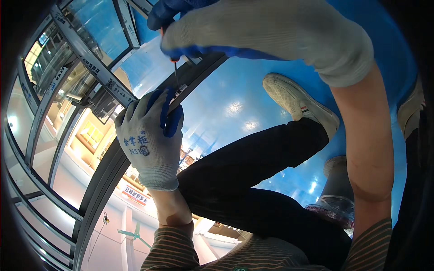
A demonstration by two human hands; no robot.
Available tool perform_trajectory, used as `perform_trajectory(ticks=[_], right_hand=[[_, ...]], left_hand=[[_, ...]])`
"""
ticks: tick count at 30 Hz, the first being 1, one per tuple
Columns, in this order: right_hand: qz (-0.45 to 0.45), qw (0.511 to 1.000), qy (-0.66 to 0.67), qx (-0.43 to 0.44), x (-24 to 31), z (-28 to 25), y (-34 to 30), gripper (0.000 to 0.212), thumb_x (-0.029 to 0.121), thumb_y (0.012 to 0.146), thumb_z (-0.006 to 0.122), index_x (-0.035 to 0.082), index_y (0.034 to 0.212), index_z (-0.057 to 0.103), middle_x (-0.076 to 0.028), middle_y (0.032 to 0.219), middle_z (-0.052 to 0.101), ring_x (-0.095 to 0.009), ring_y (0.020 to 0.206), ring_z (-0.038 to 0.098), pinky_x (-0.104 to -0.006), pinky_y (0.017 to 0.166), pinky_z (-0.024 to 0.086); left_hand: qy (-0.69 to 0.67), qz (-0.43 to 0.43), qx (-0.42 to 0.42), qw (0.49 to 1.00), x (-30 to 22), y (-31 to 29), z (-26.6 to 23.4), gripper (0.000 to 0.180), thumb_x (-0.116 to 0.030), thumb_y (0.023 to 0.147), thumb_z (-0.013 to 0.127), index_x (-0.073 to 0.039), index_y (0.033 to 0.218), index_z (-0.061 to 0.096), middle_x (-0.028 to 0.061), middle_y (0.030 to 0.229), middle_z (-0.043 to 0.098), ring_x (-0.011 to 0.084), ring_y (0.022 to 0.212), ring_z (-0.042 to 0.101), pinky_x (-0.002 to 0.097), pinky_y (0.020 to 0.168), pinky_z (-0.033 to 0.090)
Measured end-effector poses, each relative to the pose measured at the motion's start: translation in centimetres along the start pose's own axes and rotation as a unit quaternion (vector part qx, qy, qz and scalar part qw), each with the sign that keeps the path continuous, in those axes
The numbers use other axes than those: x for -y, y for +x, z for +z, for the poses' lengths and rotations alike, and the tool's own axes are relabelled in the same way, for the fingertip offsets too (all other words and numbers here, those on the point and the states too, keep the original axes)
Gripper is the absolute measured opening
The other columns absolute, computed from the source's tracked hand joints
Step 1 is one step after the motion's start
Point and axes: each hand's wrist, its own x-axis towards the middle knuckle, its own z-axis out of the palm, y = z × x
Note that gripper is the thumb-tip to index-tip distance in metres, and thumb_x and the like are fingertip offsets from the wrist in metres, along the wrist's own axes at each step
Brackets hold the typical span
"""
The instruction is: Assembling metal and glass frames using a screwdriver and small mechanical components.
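Observation:
My right hand, in a grey glove with a blue coated palm, is closed around a screwdriver with an orange-red handle. Its thin shaft points down toward a small metal fitting on a dark frame bar. My left hand, gloved the same way, wraps over that bar just below the fitting. The left fingertips sit close to the screwdriver's tip, which I cannot make out clearly.
More metal frames with printed film stand at the left, some with glass. A beige shoe rests on the shiny blue floor. A grey stool-like object is at the lower right, and another shoe shows at the right edge.

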Motion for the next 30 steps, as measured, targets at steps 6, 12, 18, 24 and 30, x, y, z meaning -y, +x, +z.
perform_trajectory(ticks=[6,12,18,24,30], right_hand=[[0.271,0.95,0.079,0.135,4.0,-1.5,1.3,0.013,0.007,0.085,0.072,0.007,0.079,0.059,-0.007,0.064,0.057,-0.023,0.072,0.062,-0.0301,0.073,0.054],[0.245,0.949,0.162,0.115,3.7,-0.7,0.3,0.011,0.007,0.087,0.069,0.007,0.08,0.06,-0.007,0.067,0.058,-0.022,0.073,0.062,-0.0308,0.073,0.053],[0.225,0.939,0.244,0.09,-4.2,-2.0,2.5,0.009,0.008,0.089,0.066,0.006,0.081,0.061,-0.007,0.07,0.06,-0.021,0.073,0.062,-0.0317,0.074,0.052],[0.178,0.922,0.335,0.077,-1.4,0.9,2.7,0.01,0.009,0.092,0.063,0.006,0.083,0.062,-0.008,0.073,0.062,-0.021,0.074,0.061,-0.0325,0.074,0.051],[0.125,0.897,0.421,0.06,-0.1,0.8,-0.8,0.012,0.01,0.094,0.06,0.006,0.084,0.063,-0.008,0.076,0.063,-0.02,0.075,0.061,-0.0334,0.074,0.051]], left_hand=[[0.0,-0.003,0.008,1.0,0.6,-0.3,0.2,0.031,-0.027,0.08,0.084,-0.021,0.11,0.078,-0.0038,0.111,0.075,0.0179,0.105,0.068,0.0387,0.105,0.045],[0.011,0.008,0.002,1.0,0.4,-0.2,0.0,0.032,-0.027,0.081,0.084,-0.021,0.111,0.078,-0.0036,0.111,0.075,0.0181,0.106,0.068,0.0384,0.105,0.045],[-0.002,0.006,0.002,1.0,-0.3,0.0,-0.2,0.034,-0.027,0.08,0.084,-0.021,0.113,0.078,-0.0032,0.111,0.075,0.0187,0.105,0.068,0.0385,0.105,0.045],[0.005,0.0,-0.001,1.0,-0.1,-0.3,0.0,0.035,-0.025,0.08,0.084,-0.021,0.114,0.077,-0.0022,0.111,0.075,0.0189,0.104,0.068,0.039,0.104,0.045],[0.011,0.008,-0.063,0.998,0.1,-1.8,0.3,0.034,-0.023,0.081,0.082,-0.02,0.114,0.077,-0.0014,0.111,0.075,0.0194,0.103,0.068,0.0388,0.102,0.045]])
